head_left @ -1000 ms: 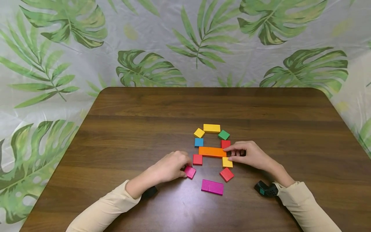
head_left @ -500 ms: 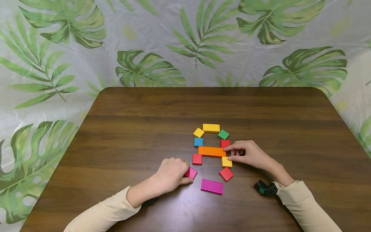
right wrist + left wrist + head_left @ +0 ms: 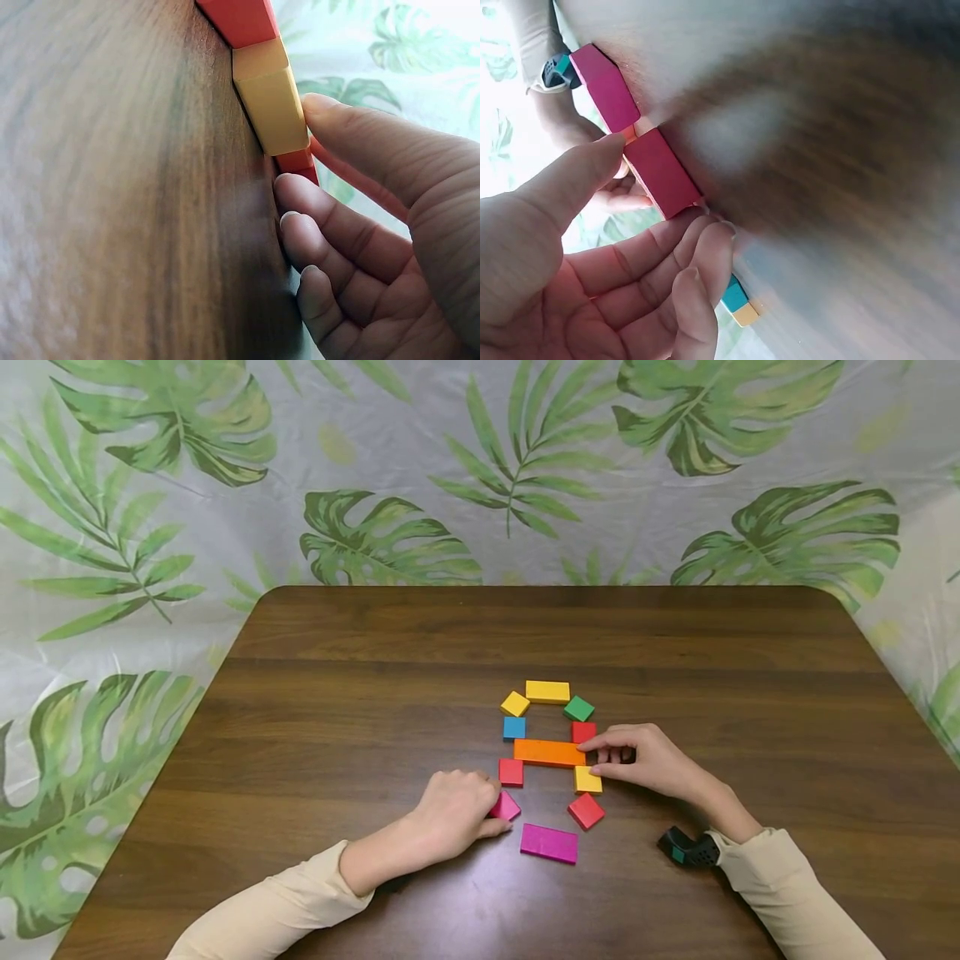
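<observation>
My left hand (image 3: pixel 456 814) holds a small pink block (image 3: pixel 506 807) between thumb and fingers, low on the table. In the left wrist view the thumb is at one end of this block (image 3: pixel 662 174) and fingertips at the other. A longer magenta block (image 3: pixel 549 844) lies just right of that thumb. My right hand (image 3: pixel 648 760) rests at the figure's right side. Its thumb touches a yellow block (image 3: pixel 588 781), and its index fingertip is at the right end of the long orange block (image 3: pixel 549 752). In the right wrist view its other fingers (image 3: pixel 307 238) curl loosely beside the wood.
Several blocks form a figure on the brown table (image 3: pixel 360 693): a long yellow one (image 3: pixel 547 692) on top, a green (image 3: pixel 579 708), a blue (image 3: pixel 514 728) and a red block (image 3: pixel 512 772) below. A tilted red block (image 3: pixel 586 811) lies lower right. A black wrist device (image 3: pixel 688 849) sits by the right sleeve.
My left hand has shifted right, sliding the pink block closer to the red and magenta blocks, and its thumb now reaches below the block. The right hand stays in place.
</observation>
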Tool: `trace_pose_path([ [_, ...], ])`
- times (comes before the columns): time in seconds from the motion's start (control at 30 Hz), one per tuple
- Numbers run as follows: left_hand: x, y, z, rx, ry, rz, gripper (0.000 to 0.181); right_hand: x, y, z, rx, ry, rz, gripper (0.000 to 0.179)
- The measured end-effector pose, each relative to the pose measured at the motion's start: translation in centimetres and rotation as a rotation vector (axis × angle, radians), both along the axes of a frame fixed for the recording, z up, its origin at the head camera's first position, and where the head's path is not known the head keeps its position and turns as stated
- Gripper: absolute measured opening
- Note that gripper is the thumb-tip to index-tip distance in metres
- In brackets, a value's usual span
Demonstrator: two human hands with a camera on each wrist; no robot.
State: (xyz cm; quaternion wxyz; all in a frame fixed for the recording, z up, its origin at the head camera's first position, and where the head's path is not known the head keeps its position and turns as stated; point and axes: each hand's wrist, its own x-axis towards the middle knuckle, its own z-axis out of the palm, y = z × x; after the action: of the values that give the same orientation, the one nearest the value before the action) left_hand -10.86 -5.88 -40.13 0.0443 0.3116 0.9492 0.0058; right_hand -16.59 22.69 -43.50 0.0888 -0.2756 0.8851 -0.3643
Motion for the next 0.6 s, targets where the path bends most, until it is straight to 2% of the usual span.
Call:
trace_pose_path([
  [0.37, -0.2, 0.08, -0.12, 0.036, -0.014, 0.007, 0.037, 0.2, -0.07, -0.07, -0.008, -0.001, -0.004, 0.03],
  [0.6, -0.3, 0.1, -0.18, 0.045, 0.006, 0.007, 0.038, 0.21, -0.04, 0.1, -0.007, 0.0, -0.002, 0.03],
])
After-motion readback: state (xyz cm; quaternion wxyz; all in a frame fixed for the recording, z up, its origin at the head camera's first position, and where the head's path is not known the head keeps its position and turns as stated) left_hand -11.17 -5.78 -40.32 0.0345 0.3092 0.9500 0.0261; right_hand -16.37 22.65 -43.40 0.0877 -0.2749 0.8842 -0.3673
